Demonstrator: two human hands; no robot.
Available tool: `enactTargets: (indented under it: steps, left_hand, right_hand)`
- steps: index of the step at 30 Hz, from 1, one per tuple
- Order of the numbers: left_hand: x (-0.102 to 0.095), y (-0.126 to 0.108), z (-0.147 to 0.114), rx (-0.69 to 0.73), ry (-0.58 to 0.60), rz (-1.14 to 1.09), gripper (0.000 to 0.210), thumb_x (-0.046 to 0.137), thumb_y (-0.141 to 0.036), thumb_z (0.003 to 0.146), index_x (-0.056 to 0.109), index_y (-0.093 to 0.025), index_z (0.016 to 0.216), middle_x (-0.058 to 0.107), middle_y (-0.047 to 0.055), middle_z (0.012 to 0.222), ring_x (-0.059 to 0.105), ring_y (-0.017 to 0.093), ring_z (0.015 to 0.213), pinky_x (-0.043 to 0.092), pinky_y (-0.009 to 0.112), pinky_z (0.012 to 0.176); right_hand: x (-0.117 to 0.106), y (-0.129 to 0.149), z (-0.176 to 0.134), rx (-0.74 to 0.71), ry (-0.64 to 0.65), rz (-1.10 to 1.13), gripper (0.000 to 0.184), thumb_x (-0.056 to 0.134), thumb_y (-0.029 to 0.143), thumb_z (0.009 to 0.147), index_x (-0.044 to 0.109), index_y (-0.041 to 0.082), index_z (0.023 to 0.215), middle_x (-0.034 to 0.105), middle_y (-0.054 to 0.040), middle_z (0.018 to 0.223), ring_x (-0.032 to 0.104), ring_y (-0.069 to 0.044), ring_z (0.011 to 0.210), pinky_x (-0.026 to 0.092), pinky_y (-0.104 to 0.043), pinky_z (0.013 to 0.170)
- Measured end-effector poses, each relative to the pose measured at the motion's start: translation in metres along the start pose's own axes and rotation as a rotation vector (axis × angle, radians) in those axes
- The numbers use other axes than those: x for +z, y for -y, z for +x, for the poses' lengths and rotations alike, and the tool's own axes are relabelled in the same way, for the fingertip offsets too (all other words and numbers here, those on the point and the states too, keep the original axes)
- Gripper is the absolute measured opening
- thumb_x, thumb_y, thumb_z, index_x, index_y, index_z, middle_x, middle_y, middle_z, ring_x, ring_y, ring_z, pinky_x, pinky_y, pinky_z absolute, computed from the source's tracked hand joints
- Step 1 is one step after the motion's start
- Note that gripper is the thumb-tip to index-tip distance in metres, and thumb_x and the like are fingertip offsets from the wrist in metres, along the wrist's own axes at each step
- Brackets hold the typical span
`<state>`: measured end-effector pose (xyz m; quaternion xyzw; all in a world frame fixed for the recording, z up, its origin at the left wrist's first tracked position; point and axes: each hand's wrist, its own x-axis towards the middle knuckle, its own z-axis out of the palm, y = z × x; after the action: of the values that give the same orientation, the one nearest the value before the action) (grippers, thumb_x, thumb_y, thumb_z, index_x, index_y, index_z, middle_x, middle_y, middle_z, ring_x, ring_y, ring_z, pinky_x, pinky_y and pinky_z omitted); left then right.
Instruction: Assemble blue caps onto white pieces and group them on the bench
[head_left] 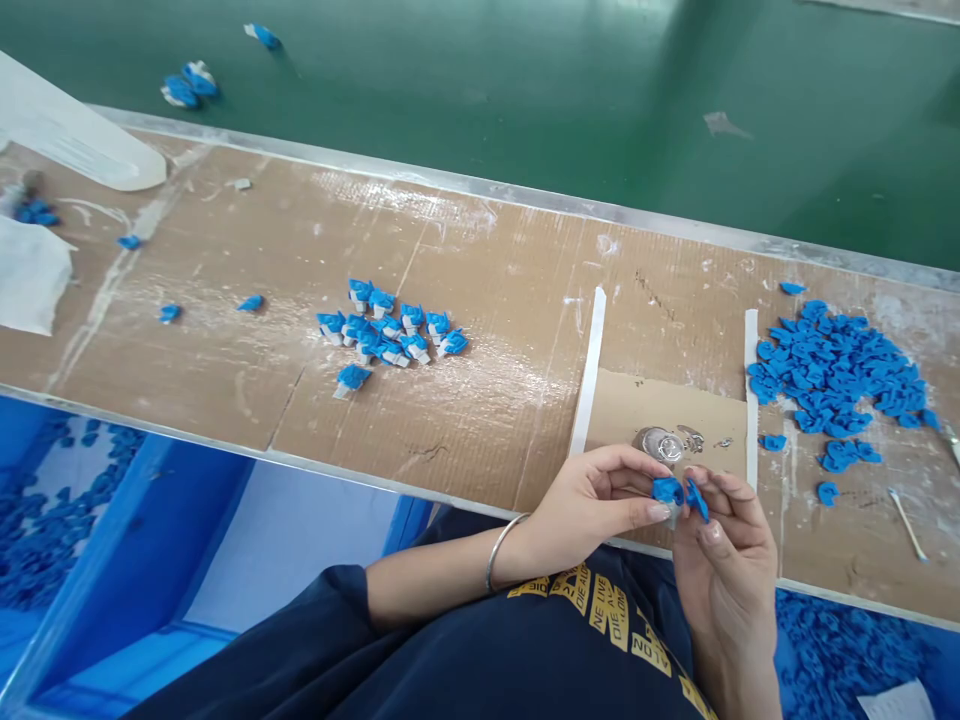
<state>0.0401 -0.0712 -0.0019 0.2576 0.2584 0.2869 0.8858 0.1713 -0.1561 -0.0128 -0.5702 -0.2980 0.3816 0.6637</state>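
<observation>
My left hand (pixel 611 495) pinches a small blue plastic part (pixel 667 490) between thumb and fingertips, over the bench's near edge. Close beside it, my right hand (pixel 726 545) grips a second blue piece (pixel 697 499), tilted on edge; the two parts nearly meet, and I cannot tell whether they touch. Just beyond the fingers sits a small round clear container (pixel 661 444) on a tan cardboard sheet (pixel 675 400). To the right spreads a pile of loose blue pieces (pixel 844 365). A cluster of blue-and-white assembled parts (pixel 394 325) stands left of the middle.
White strips (pixel 588 370) flank the cardboard sheet. A cotton swab (pixel 907 525) lies at the right. Beyond the bench runs a green surface (pixel 480 110) with a few blue-and-white parts (pixel 190 85). Blue bins (pixel 142 540) sit below the near edge. White sheets (pixel 34 275) lie far left.
</observation>
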Motion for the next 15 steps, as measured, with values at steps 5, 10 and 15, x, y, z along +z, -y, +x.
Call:
enactTargets:
  steps: [5, 10, 15]
  left_hand:
    - [0.004, 0.0, -0.003, -0.016, -0.007, -0.075, 0.029, 0.09, -0.022, 0.069, 0.071, -0.015, 0.089, 0.071, 0.004, 0.094, 0.068, 0.015, 0.087, 0.055, 0.026, 0.084]
    - [0.002, 0.009, -0.009, -0.067, -0.105, -0.125, 0.037, 0.097, -0.024, 0.055, 0.072, -0.013, 0.08, 0.073, 0.006, 0.09, 0.068, 0.014, 0.077, 0.056, 0.023, 0.07]
    - [-0.005, 0.022, -0.016, -0.052, -0.111, -0.116, 0.043, 0.098, -0.028, 0.052, 0.073, -0.012, 0.083, 0.072, 0.006, 0.08, 0.067, 0.014, 0.071, 0.054, 0.023, 0.068]
  right_hand:
    - [0.002, -0.003, -0.007, -0.259, 0.037, -0.246, 0.019, 0.069, 0.022, 0.092, 0.07, 0.031, 0.108, 0.066, -0.0029, 0.114, 0.062, -0.023, 0.106, 0.053, -0.037, 0.084]
    - [0.007, -0.009, -0.022, -0.67, 0.037, -0.687, 0.047, 0.057, 0.009, 0.091, 0.06, 0.031, 0.133, 0.063, -0.0048, 0.125, 0.059, -0.03, 0.103, 0.045, -0.044, 0.078]
    - [0.001, -0.017, -0.03, -0.766, 0.085, -0.706, 0.05, 0.054, 0.016, 0.09, 0.056, 0.029, 0.139, 0.059, -0.0046, 0.131, 0.059, -0.033, 0.102, 0.045, -0.047, 0.077]
